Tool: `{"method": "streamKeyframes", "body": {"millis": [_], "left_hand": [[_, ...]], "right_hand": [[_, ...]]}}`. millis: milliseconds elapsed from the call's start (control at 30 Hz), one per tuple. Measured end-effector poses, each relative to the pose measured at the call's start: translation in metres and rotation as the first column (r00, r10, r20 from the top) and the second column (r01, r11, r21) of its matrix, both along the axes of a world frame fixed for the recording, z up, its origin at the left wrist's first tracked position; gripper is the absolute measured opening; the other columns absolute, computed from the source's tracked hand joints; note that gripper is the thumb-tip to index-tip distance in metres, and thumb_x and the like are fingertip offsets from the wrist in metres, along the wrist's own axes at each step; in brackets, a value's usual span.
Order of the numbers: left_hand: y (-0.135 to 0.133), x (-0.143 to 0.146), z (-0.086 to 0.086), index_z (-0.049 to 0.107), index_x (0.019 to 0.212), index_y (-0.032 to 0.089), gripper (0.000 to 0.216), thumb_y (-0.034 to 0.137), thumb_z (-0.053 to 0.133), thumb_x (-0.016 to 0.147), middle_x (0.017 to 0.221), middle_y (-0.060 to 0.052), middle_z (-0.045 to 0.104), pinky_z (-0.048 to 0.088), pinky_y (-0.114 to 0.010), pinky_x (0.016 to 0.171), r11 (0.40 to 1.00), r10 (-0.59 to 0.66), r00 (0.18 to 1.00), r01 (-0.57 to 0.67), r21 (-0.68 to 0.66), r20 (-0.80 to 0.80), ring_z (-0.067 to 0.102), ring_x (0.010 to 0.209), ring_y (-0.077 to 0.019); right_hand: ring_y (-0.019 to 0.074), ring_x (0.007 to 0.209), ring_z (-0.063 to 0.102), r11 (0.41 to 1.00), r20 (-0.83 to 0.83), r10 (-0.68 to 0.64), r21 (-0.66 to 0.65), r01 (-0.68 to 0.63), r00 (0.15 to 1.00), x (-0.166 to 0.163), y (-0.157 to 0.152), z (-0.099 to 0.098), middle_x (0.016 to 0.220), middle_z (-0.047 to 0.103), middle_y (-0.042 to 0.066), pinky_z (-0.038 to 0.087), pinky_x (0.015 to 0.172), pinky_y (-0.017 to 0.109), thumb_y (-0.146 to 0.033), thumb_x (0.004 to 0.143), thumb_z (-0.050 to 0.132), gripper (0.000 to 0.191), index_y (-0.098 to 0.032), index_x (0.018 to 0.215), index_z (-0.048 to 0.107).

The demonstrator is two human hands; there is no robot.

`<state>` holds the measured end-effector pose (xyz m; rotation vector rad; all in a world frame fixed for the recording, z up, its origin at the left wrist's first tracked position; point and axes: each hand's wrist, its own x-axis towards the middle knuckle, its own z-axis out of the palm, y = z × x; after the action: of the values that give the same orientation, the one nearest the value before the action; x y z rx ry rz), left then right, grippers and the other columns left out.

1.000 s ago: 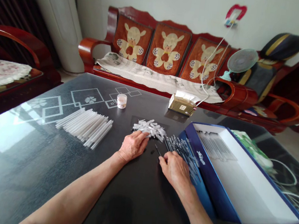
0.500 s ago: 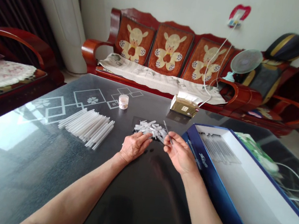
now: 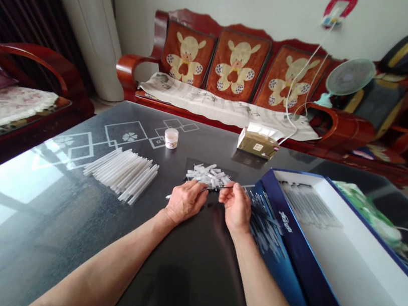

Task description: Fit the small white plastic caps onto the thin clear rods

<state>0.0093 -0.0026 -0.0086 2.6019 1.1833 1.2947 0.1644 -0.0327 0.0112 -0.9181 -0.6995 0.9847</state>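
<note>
Both forearms stretched forward over glossy dark table [image 3: 205,275], hands nearly meeting; left hand [image 3: 186,201] palm down, fingers curled closed round white tube [image 3: 168,196], mostly hidden, one end poking out; right hand [image 3: 237,211] turned inward, thumb and fingertips pinching thin dark-tipped rod [image 3: 217,188], near-level, between hands; small whitish pieces [image 3: 208,175] heaped beyond; slim loose rods [image 3: 267,228] beside smooth blue box [image 3: 309,269].

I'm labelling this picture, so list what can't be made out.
Head view: the pale slender piece, mostly hidden by the left hand.
Head view: white lettering on the rectangular dark-blue box, blurred.
Head view: that box's near right corner, cut off by the right edge.
Head view: whether the small round white tub is lidded, too small.
</note>
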Motion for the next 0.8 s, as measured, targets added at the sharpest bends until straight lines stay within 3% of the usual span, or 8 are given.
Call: {"method": "streamKeyframes", "body": {"millis": [267,367,467,533,667,800], "left_hand": [[-0.002,0.0,0.002,0.064,0.099,0.019,0.021,0.03,0.046,0.095,0.076,-0.003,0.063,0.049,-0.022,0.065,0.999,-0.029,0.999,0.028,-0.024,-0.024,0.062,0.072,-0.0137],[-0.003,-0.002,0.006,0.065,0.107,0.02,0.025,0.029,0.044,0.096,0.072,-0.002,0.06,0.047,-0.021,0.063,0.998,-0.059,0.998,0.058,-0.02,-0.027,0.06,0.068,-0.0125],[-0.004,-0.002,0.007,0.066,0.107,0.021,0.026,0.031,0.045,0.096,0.068,-0.001,0.058,0.044,-0.021,0.061,0.999,-0.053,0.998,0.052,-0.015,-0.032,0.058,0.064,-0.0116],[-0.004,-0.002,0.007,0.068,0.1,0.022,0.025,0.032,0.046,0.096,0.068,-0.001,0.058,0.043,-0.021,0.059,1.0,0.0,0.999,0.0,0.001,-0.042,0.058,0.065,-0.012],[-0.003,0.0,0.003,0.069,0.09,0.023,0.025,0.034,0.047,0.095,0.068,-0.002,0.059,0.04,-0.022,0.056,0.993,0.114,0.99,-0.111,0.039,-0.087,0.058,0.066,-0.0138],[-0.002,0.0,0.004,0.068,0.097,0.024,0.023,0.035,0.048,0.094,0.073,-0.003,0.06,0.043,-0.024,0.058,0.99,0.137,0.983,-0.133,0.034,-0.124,0.057,0.07,-0.0159]], "right_hand": [[0.0118,0.056,0.056,0.997,0.19,0.064,-0.064,-0.053,0.98,-0.003,-0.002,-0.007,0.063,0.062,-0.001,0.046,0.054,0.025,-0.051,0.083,0.058,0.033,-0.019,0.085,0.065],[0.0137,0.06,0.056,0.993,0.416,0.113,-0.068,-0.093,0.902,-0.008,-0.008,-0.004,0.069,0.064,0.0,0.048,0.06,0.029,-0.049,0.087,0.054,0.031,-0.021,0.091,0.068],[0.0152,0.068,0.059,0.994,0.599,0.106,-0.055,-0.092,0.794,-0.012,-0.011,0.001,0.089,0.068,0.003,0.049,0.064,0.03,-0.046,0.086,0.057,0.028,-0.024,0.1,0.069],[0.0152,0.072,0.06,0.996,0.56,0.084,-0.045,-0.071,0.824,-0.012,-0.009,0.002,0.096,0.067,0.004,0.049,0.062,0.028,-0.044,0.084,0.06,0.031,-0.024,0.107,0.066],[0.0129,0.071,0.064,0.999,0.208,-0.035,0.002,0.035,0.977,-0.005,0.0,-0.001,0.086,0.067,0.001,0.05,0.058,0.024,-0.042,0.079,0.066,0.029,-0.022,0.1,0.06],[0.0117,0.069,0.065,0.997,-0.001,-0.052,-0.061,0.052,0.999,0.001,0.006,-0.002,0.08,0.069,0.001,0.054,0.062,0.024,-0.037,0.069,0.076,0.03,-0.019,0.087,0.06]]}}
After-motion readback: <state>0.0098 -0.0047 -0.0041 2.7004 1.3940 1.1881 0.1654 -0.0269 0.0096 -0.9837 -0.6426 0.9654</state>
